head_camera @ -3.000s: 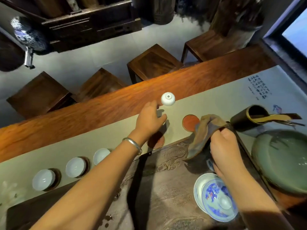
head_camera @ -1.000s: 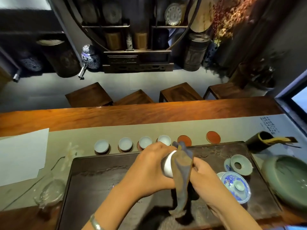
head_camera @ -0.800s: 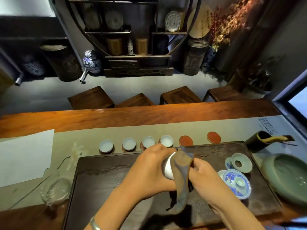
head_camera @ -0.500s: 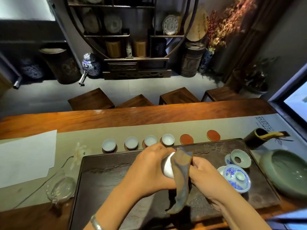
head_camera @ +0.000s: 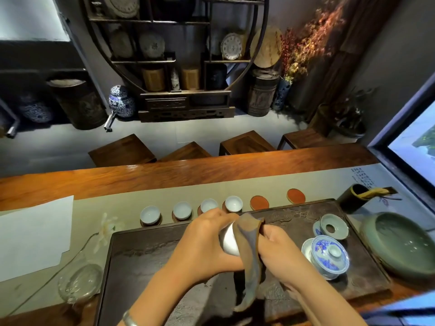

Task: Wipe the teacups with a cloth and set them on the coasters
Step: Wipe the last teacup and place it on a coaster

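one white cup (head_camera: 230,240) held above the dark tray (head_camera: 146,260), gripped on its side in the curled fingers of the left hand (head_camera: 204,243). one brown cloth (head_camera: 248,252) pressed against the cup's mouth, pinched by the right hand (head_camera: 280,255), its loose end hanging down toward the tray's near edge. hands close together, touching through cloth and cup.

four more cups (head_camera: 183,210) upright in a row just beyond the tray's far edge, each on its own coaster, the rightmost two partly hidden behind the left hand's knuckles. two bare red coasters (head_camera: 259,202) further right in the same row, apart from each other, on the pale runner (head_camera: 113,198).

on the tray's right part: one blue-and-white lidded bowl (head_camera: 328,255) on a saucer, one green strainer ring (head_camera: 334,226) just behind it. left half of the tray bare, likewise a strip between the hands and the lidded bowl.

off the tray's right edge: one large green basin (head_camera: 400,245), one dark tool holder (head_camera: 353,197) lying tilted. off its left edge: one glass pitcher (head_camera: 80,282), one white flower (head_camera: 106,228), one sheet of paper (head_camera: 33,236). silver bracelet (head_camera: 129,320) on the left wrist.

beyond the runner, a bare strip of wooden tabletop to the table's far edge, then four stools (head_camera: 122,150) side by side.
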